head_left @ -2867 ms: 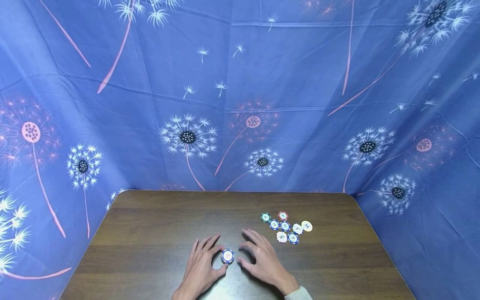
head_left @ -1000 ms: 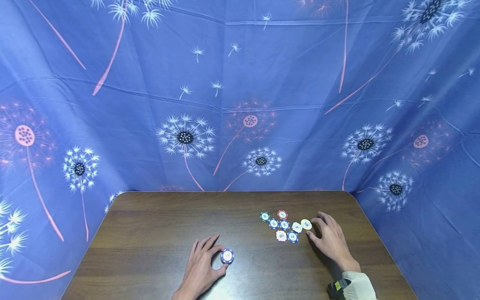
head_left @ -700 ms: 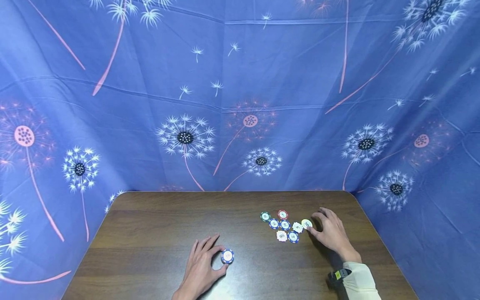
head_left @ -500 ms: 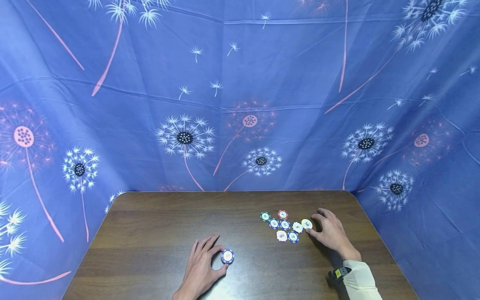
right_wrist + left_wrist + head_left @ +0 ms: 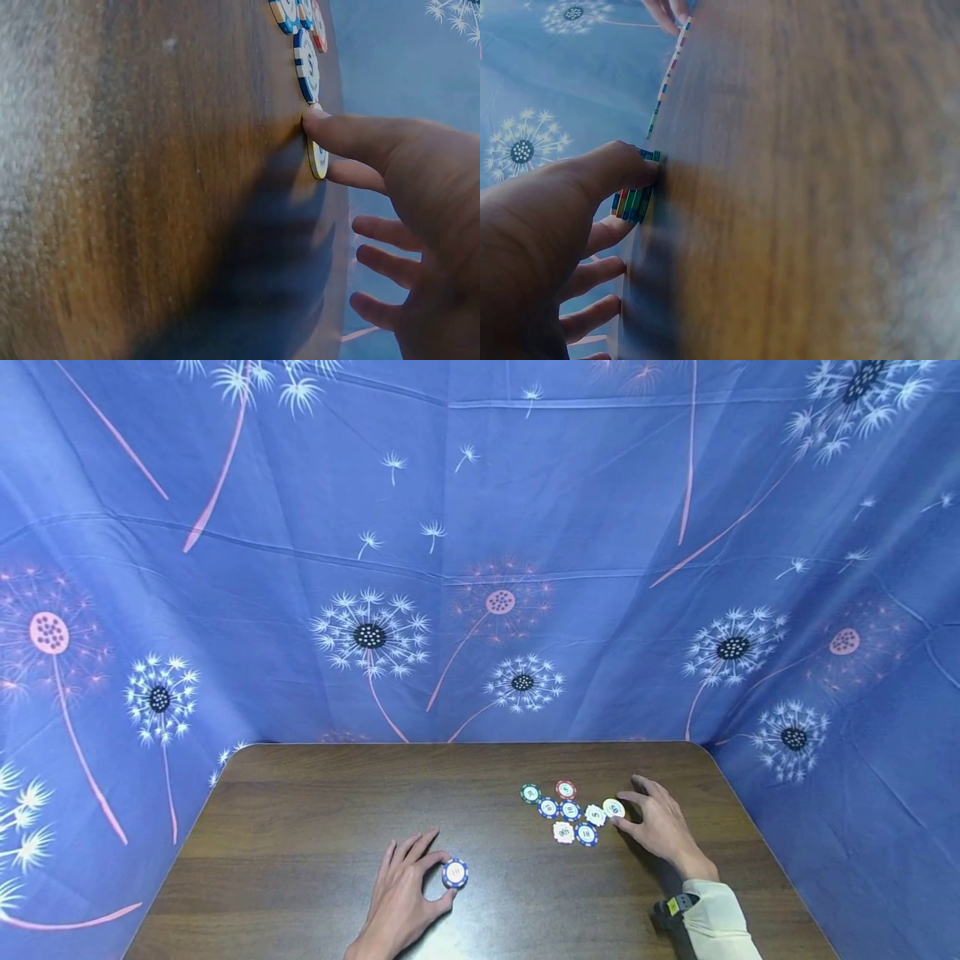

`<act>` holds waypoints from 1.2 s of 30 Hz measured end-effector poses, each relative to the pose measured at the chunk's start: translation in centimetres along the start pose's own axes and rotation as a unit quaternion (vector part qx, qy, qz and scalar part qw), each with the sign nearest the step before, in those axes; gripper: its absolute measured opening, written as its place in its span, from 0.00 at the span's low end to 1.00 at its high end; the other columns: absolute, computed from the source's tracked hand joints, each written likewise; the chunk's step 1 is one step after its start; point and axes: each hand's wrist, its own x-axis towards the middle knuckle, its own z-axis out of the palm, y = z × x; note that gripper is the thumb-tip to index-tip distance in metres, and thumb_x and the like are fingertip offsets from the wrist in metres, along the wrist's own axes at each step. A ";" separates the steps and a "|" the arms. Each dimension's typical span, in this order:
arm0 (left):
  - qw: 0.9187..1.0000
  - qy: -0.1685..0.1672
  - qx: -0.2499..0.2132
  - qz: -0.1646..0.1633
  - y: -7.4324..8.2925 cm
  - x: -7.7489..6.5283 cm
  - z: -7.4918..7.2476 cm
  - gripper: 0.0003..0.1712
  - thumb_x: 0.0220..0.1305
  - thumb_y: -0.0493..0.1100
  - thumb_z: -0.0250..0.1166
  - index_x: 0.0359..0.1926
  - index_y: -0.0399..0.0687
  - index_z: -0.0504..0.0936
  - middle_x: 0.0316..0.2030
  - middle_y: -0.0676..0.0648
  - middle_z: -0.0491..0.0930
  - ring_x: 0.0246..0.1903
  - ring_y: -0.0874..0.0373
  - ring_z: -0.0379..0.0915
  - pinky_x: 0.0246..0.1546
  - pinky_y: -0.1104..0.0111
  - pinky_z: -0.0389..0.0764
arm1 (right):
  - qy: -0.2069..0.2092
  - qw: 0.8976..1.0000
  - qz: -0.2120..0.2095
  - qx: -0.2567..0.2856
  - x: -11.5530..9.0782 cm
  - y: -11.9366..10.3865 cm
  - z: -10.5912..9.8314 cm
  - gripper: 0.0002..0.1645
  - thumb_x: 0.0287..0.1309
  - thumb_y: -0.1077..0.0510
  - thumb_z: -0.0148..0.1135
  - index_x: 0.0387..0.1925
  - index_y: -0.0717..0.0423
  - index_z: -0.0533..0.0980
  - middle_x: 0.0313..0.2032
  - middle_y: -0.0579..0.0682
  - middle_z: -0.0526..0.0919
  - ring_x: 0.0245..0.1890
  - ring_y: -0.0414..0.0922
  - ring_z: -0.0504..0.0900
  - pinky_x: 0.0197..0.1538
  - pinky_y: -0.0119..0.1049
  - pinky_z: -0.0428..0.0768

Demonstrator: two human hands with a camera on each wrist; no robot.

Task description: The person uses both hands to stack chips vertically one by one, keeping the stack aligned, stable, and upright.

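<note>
My left hand (image 5: 401,897) pinches a short stack of poker chips (image 5: 455,872) between thumb and index finger, with a blue-and-white 10 chip on top. The left wrist view shows green, red and blue edges in that stack (image 5: 632,202); its other fingers are spread. On the right, the thumb and index finger of my right hand (image 5: 663,828) pinch the yellow poker chip (image 5: 612,808) marked 50 at its edges. Seen from the right wrist, this yellow chip (image 5: 319,159) lies flat on the table, the remaining fingers held off to the side.
Several loose chips lie left of the yellow one: a white chip (image 5: 595,815), blue chips (image 5: 570,811), a red chip (image 5: 566,790), a green chip (image 5: 530,793) and another white chip (image 5: 563,832). The wooden table (image 5: 337,793) meets a blue dandelion-print cloth (image 5: 600,527) behind.
My right hand has moved from beside the stack across to the yellow chip, and its thumb and index finger have closed in on it. The left hand and stack have stayed in place.
</note>
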 end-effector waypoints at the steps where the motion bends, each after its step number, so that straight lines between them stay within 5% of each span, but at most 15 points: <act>1: 1.000 0.001 0.001 0.001 0.0 0.0 0.0 0.22 0.47 0.54 0.84 0.44 0.61 0.89 0.69 0.46 0.79 0.70 0.40 0.72 0.74 0.34 0.62 | 0.000 1.000 0.000 0.001 0.0 0.0 0.0 0.29 0.55 0.53 0.82 0.54 0.65 0.86 0.68 0.76 0.72 0.70 0.75 0.68 0.63 0.80 0.67; 25: 1.000 -0.002 0.008 0.008 -0.2 0.0 0.1 0.22 0.47 0.54 0.83 0.45 0.60 0.90 0.69 0.45 0.80 0.69 0.40 0.73 0.73 0.33 0.63 | 0.000 1.000 0.020 0.006 -0.3 -0.2 0.2 0.20 0.56 0.54 0.82 0.48 0.59 0.88 0.68 0.74 0.73 0.71 0.73 0.67 0.64 0.80 0.67; 36: 1.000 -0.006 0.011 0.004 -0.2 0.0 0.2 0.22 0.47 0.55 0.83 0.45 0.60 0.90 0.69 0.45 0.79 0.69 0.41 0.72 0.73 0.33 0.63 | 0.062 0.998 -0.020 -0.025 -1.1 0.0 0.7 0.19 0.49 0.54 0.84 0.40 0.60 0.87 0.64 0.71 0.78 0.67 0.71 0.73 0.60 0.75 0.74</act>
